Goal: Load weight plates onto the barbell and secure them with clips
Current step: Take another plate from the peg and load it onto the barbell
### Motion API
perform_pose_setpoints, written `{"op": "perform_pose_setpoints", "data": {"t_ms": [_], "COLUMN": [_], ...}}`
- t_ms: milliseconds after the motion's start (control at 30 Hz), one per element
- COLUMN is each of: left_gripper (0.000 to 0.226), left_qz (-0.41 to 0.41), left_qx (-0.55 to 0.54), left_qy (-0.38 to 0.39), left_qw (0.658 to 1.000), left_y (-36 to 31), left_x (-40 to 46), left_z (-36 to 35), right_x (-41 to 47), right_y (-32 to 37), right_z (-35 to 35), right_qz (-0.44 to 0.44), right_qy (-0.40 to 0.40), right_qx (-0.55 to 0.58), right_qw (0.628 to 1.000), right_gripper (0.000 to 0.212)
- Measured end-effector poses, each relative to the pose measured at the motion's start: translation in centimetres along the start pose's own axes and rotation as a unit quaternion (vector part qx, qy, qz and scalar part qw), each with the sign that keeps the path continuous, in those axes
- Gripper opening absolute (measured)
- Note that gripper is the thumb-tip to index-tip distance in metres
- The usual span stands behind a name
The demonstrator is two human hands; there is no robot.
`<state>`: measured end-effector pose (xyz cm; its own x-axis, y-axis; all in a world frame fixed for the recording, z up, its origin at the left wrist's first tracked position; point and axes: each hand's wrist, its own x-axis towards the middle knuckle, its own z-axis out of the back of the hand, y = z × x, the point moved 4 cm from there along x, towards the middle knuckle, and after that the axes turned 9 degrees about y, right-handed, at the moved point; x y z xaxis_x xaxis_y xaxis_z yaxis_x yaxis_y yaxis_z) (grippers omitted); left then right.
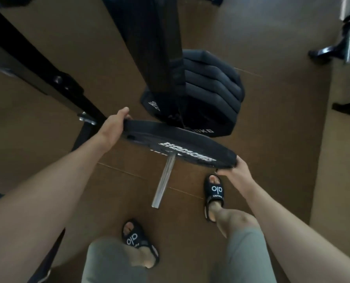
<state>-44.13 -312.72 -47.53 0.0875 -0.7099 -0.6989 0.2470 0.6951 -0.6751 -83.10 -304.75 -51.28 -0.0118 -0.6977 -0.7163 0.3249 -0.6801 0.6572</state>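
- The black weight plate [180, 147] sits mid-frame, threaded on the steel barbell sleeve [164, 181], whose free end points toward 6 o'clock.
- White lettering on the plate's face reads "HAMMER STRENGTH", seen at an angle.
- Behind it, toward 12 o'clock, a stack of black plates [210, 92] hangs by a dark rack upright [149, 37]; the front one shows white marks ending in "KG", the rest too blurred to read.
- The left hand [113, 127] clasps the plate's rim at 9 o'clock, thumb on top, fingers curled behind, arm stretched straight.
- The right hand [238, 171] grips the rim at 4 o'clock, fingers wrapped under the edge, arm reaching in from the lower right.
- Both feet stand on the brown floor [272, 99] in black slides [214, 193] printed "alo".
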Motion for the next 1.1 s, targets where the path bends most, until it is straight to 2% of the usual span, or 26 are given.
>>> {"op": "perform_pose_setpoints", "data": {"t_ms": [200, 300, 467, 567, 667, 733, 800, 867, 900, 1000, 1033, 1100], "left_gripper": [0.042, 0.038, 0.042, 0.042, 0.030, 0.025, 0.028, 0.026, 0.024, 0.022, 0.022, 0.038], "left_qz": [0.002, -0.010, 0.014, 0.032, 0.033, 0.023, 0.013, -0.002, -0.013, -0.031, -0.039, -0.039], "left_qx": [-0.107, -0.155, -0.120, -0.172, -0.285, -0.333, -0.329, -0.285, -0.262, -0.233, -0.221, -0.170], "left_qy": [-0.021, -0.050, -0.047, -0.063, -0.095, -0.110, -0.107, -0.094, -0.088, -0.088, -0.087, -0.071], "left_qw": [0.994, 0.987, 0.992, 0.983, 0.953, 0.936, 0.938, 0.954, 0.961, 0.968, 0.971, 0.982], "left_y": [2.8, 4.7, 11.1, 13.0, 13.2, 13.1, 13.7, 14.2, 14.3, 14.5, 14.8, 16.1], "left_x": [1.2, 0.1, -3.0, -3.7, -2.7, -1.9, -1.1, -0.6, -0.4, -0.4, -0.2, 0.2], "left_z": [-0.6, -0.4, 0.8, 1.0, 0.1, -0.1, 0.4, 0.6, 0.6, 1.2, 1.5, 1.9], "right_x": [2.2, 2.0, 0.8, -0.4, -0.9, -1.5, -2.2, -2.4, -2.4, -1.4, -1.0, -0.6], "right_y": [-1.7, -1.5, -1.7, -3.5, -4.0, -3.4, -3.5, -4.8, -5.3, -6.0, -6.2, -5.4], "right_z": [0.5, 0.4, 0.2, -0.7, -0.9, -0.6, -0.3, -0.4, -1.1, -2.5, -3.1, -3.8], "right_qz": [0.093, 0.116, 0.120, 0.104, 0.078, 0.074, 0.075, 0.063, 0.052, 0.083, 0.079, 0.068], "right_qy": [-0.022, 0.000, 0.053, 0.108, 0.186, 0.240, 0.273, 0.314, 0.292, 0.101, 0.065, 0.042], "right_qx": [0.000, -0.014, -0.052, 0.018, 0.135, 0.157, 0.158, 0.253, 0.271, 0.235, 0.236, 0.275], "right_qw": [0.995, 0.993, 0.990, 0.989, 0.970, 0.955, 0.946, 0.913, 0.916, 0.963, 0.966, 0.958], "right_gripper": [0.058, 0.056, 0.050, 0.056, 0.066, 0.056, 0.052, 0.078, 0.079, 0.043, 0.041, 0.047]}}
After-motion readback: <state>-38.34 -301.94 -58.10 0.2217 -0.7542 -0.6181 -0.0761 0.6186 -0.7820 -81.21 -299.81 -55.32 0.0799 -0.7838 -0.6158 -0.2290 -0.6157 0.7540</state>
